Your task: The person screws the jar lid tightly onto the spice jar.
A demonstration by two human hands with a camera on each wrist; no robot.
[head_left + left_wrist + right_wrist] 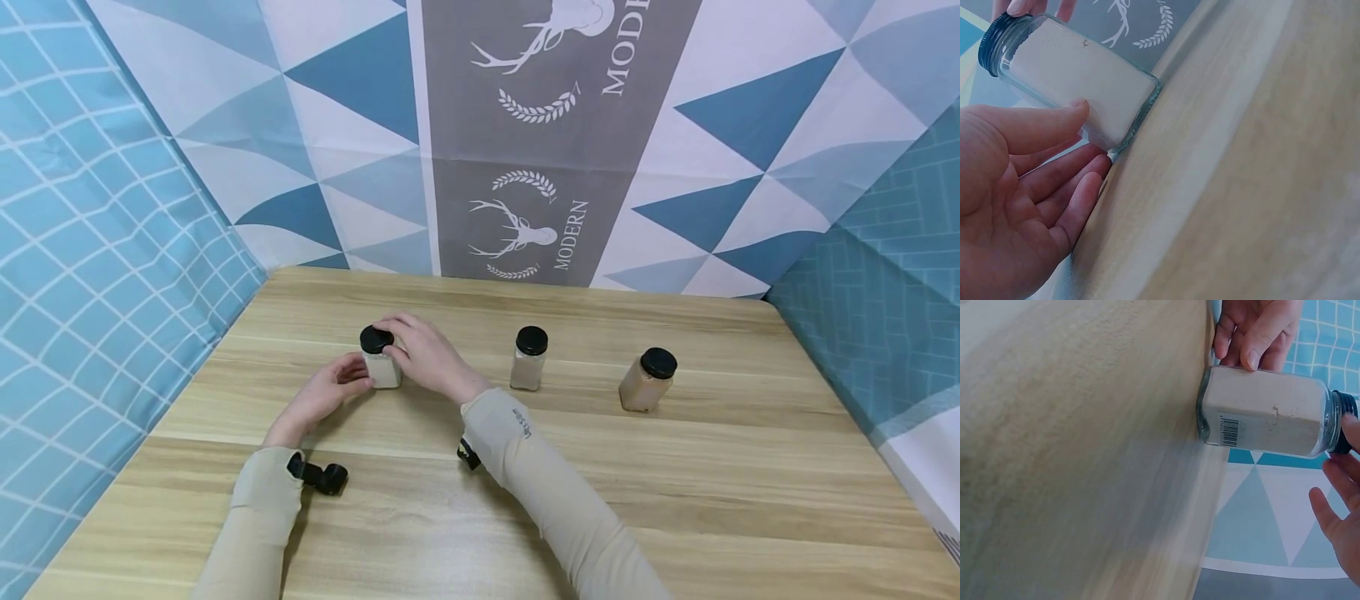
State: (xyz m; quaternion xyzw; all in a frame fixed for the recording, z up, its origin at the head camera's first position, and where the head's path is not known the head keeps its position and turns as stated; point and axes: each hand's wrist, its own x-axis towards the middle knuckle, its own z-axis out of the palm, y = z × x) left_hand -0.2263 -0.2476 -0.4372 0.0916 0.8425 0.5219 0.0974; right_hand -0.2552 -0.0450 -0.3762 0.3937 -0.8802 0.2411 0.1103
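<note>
A square glass jar (383, 372) with a black lid and pale powder inside stands upright on the wooden table at the left. My right hand (423, 350) holds its lid (996, 44) from above, thumb on one side and fingers on the other. At the jar's lower left side is my left hand (324, 395), loosely cupped, thumb and fingertips close against the glass; contact is hard to tell. In the right wrist view, a barcode label (1229, 431) shows near the jar's base.
Two similar black-lidded jars stand farther right: one with pale contents (528, 367) near the middle, another with tan contents (645, 387). Patterned cloth (517, 133) hangs behind the wooden table (675, 500), and blue gridded cloth (97, 208) lines the left side.
</note>
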